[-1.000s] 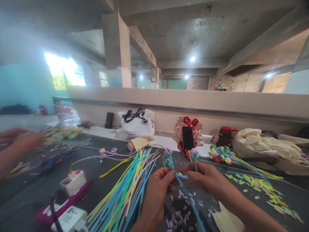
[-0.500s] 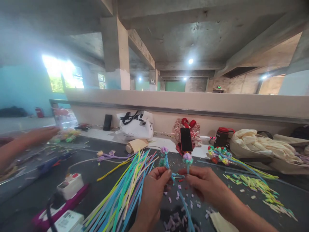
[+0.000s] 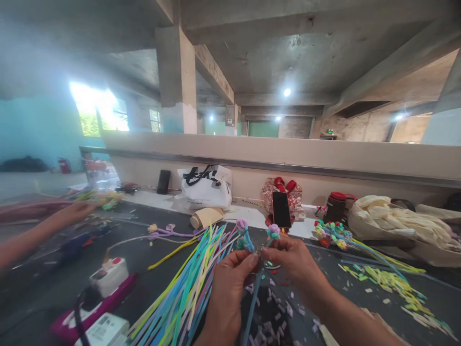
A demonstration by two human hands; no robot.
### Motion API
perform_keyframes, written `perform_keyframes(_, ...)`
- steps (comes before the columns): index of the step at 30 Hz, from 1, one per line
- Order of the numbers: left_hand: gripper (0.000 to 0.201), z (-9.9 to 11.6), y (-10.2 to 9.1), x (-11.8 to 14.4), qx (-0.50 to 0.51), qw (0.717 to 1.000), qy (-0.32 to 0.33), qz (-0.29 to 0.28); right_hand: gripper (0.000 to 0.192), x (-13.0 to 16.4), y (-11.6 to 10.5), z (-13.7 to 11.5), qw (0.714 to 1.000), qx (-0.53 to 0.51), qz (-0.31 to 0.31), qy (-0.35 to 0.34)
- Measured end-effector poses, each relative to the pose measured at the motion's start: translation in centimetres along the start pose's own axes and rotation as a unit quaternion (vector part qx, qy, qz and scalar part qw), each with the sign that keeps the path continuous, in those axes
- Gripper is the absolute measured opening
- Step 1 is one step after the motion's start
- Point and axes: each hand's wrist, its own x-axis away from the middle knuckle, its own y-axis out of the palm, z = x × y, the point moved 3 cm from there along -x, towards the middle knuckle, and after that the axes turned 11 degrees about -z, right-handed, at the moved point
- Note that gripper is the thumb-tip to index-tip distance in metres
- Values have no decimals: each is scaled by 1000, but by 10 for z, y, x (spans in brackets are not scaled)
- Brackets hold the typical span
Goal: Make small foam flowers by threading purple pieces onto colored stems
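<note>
My left hand (image 3: 226, 288) pinches a blue pipe-cleaner stem topped by a small purple flower (image 3: 241, 226). My right hand (image 3: 293, 262) holds a second stem with a purple and green flower (image 3: 273, 231) right beside the first. The two flowers stand upright, close together, above the dark table (image 3: 151, 278). A long blue stem (image 3: 254, 302) hangs down between my wrists. Small purple cuttings (image 3: 273, 312) lie under my hands.
A fan of coloured pipe cleaners (image 3: 187, 283) lies left of my hands. A white and pink device (image 3: 108, 283) sits lower left. Finished flowers (image 3: 331, 233), yellow-green cuttings (image 3: 382, 278), a phone (image 3: 281, 210), bags and a red-capped bottle (image 3: 335, 206) line the back. Another person's arm (image 3: 39, 230) reaches at left.
My hands have come closer together, bringing the two flower stems side by side. The other person's arm at left has stretched further over the table.
</note>
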Motion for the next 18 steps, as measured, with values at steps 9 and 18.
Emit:
perform_keyframes(9,21,4,11,10,78,996,-8,-35,22,-2,9,15,986,-158,-27,52)
perform_keyframes(18,20,-2,6,3,73,997,17,-25,22,-1,7,12,984,-164,-27,66)
